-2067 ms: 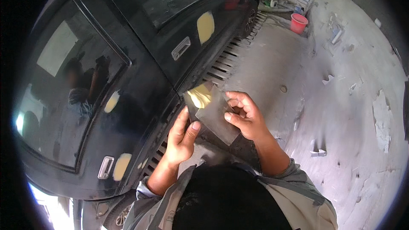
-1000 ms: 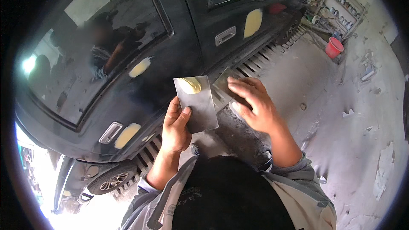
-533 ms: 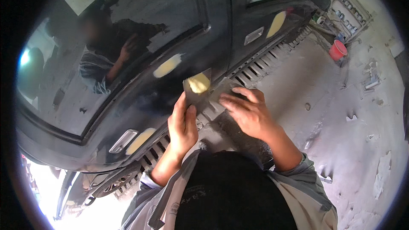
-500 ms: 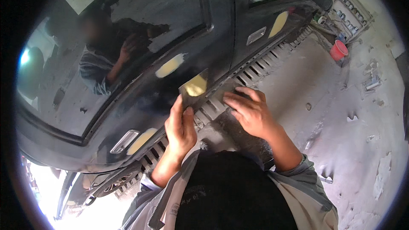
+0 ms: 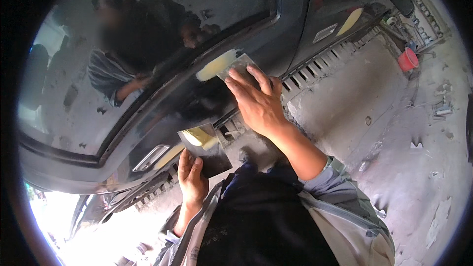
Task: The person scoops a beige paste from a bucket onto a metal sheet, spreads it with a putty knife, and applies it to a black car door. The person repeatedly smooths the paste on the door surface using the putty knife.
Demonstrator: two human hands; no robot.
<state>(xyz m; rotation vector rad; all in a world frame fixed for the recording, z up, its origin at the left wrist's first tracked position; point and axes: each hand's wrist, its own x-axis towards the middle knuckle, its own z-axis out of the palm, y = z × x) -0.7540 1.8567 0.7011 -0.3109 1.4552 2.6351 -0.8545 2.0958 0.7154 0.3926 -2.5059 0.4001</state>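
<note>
My left hand (image 5: 192, 182) pinches a flat dark putty plate (image 5: 216, 160) by its lower left edge. A lump of pale yellow putty (image 5: 199, 137) lies on the plate's upper end. My right hand (image 5: 261, 106) has its fingers spread across the back of a thin grey putty scraper (image 5: 242, 63). The scraper's edge rests against a pale yellow putty patch (image 5: 214, 66) on the black car door (image 5: 182, 101). That patch lies below the window, with its right end hidden under the scraper.
More yellow patches sit beside the front door handle (image 5: 325, 33) and the rear door handle (image 5: 152, 158). A side mirror (image 5: 402, 2) juts out at the upper right. On the worn floor (image 5: 340, 103) stands a red bucket (image 5: 408, 60), near shelves of small containers (image 5: 424, 27).
My right hand has moved up and left with the scraper onto the door patch. My left hand has lowered the plate toward me. The view has shifted, so the car appears further right.
</note>
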